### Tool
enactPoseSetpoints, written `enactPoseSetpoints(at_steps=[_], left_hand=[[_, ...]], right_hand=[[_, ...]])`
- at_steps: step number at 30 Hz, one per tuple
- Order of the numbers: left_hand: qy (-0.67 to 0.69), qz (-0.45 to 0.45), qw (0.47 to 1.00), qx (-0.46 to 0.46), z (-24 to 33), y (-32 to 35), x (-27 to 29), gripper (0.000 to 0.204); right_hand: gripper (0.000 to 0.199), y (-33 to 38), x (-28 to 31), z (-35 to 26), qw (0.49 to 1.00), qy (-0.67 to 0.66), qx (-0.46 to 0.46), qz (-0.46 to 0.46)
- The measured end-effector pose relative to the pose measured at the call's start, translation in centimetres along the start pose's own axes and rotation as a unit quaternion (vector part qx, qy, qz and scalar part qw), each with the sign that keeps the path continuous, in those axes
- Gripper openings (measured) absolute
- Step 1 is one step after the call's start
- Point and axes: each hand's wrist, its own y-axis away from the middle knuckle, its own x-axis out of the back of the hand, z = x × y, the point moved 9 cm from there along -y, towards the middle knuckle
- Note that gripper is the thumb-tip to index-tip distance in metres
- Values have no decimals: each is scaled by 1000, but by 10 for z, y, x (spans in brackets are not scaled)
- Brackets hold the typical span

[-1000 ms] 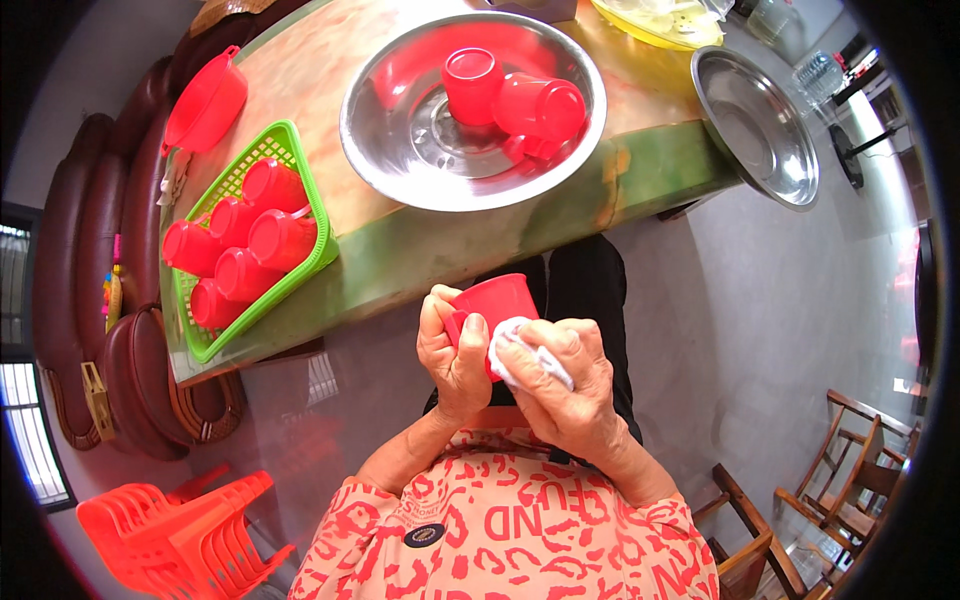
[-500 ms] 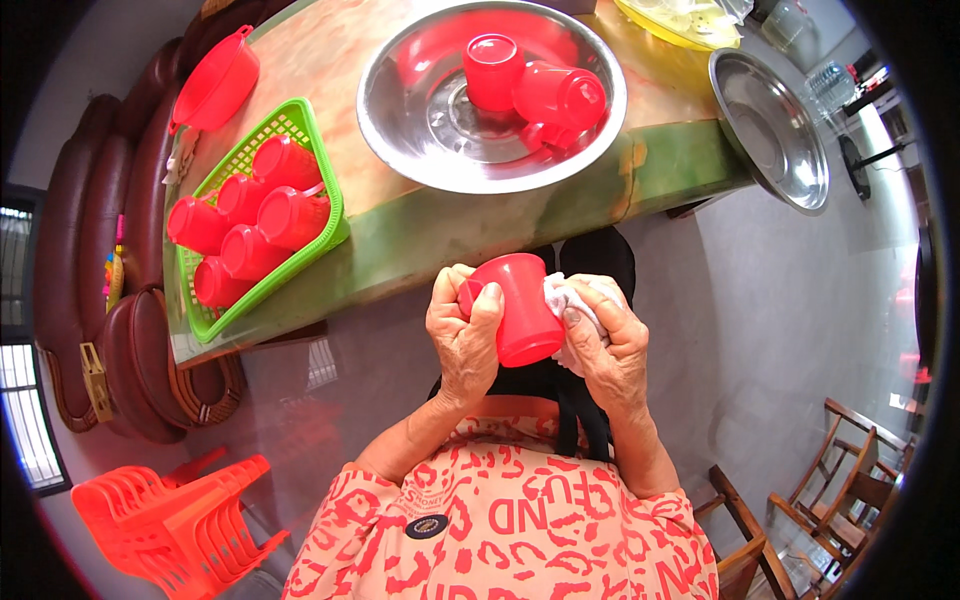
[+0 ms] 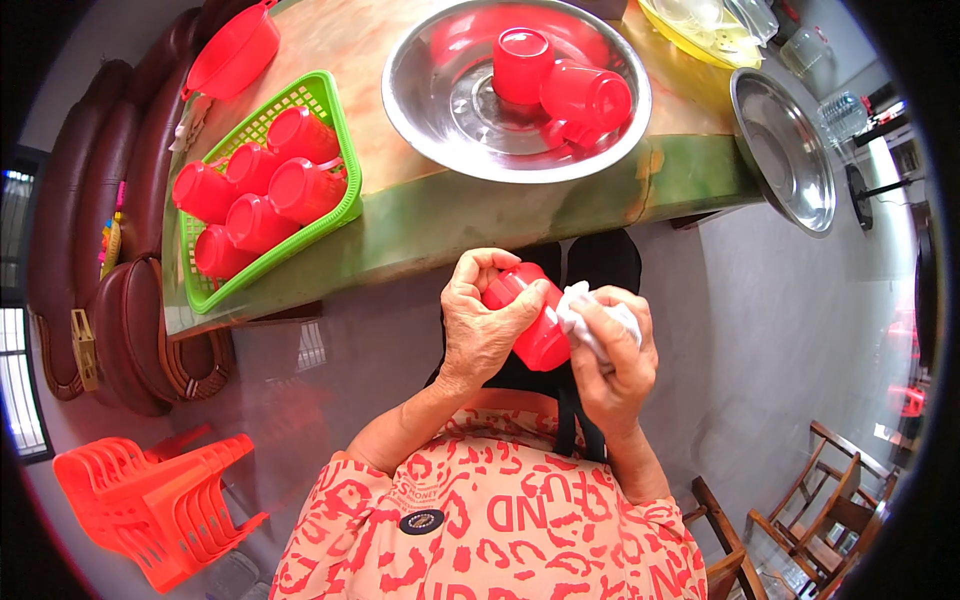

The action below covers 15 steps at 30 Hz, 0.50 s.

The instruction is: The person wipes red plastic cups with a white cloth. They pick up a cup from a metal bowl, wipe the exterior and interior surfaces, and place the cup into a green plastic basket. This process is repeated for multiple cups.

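Work in hand looks to be wiping a red plastic cup (image 3: 543,345), held tilted between both hands, above the lap and near the green-and-tan, stone-look table (image 3: 430,215). The left hand (image 3: 480,325) grips it, thumb across its side and fingers curled around the upper end; the right hand (image 3: 615,365) pinches a bunched white cloth (image 3: 602,322) right at its other side. The next pass probably calls for the left fingers to turn the cup while the right ones press the cloth on evenly. Six similar red cups (image 3: 257,222) lie in a green lattice plastic basket (image 3: 345,155), and two more red cups (image 3: 522,65) in a wide, shiny metal basin (image 3: 437,140).

The left hand hides much of the cup's mouth and handle. Whether its surface is wet, I cannot tell. Right fingertips are partly lost in folds. A yellow plastic container (image 3: 675,40) is cut off above.
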Motion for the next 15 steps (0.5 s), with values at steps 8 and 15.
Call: enactPoseSetpoints(at_steps=[8,15], left_hand=[[-20,23,1000,-2,-7,-2,2,29],[-23,27,999,5,-13,1,6,29]], right_hand=[[39,11,-13,-14,995,67,74,-24],[32,10,-11,18,997,-5,-81,-7]])
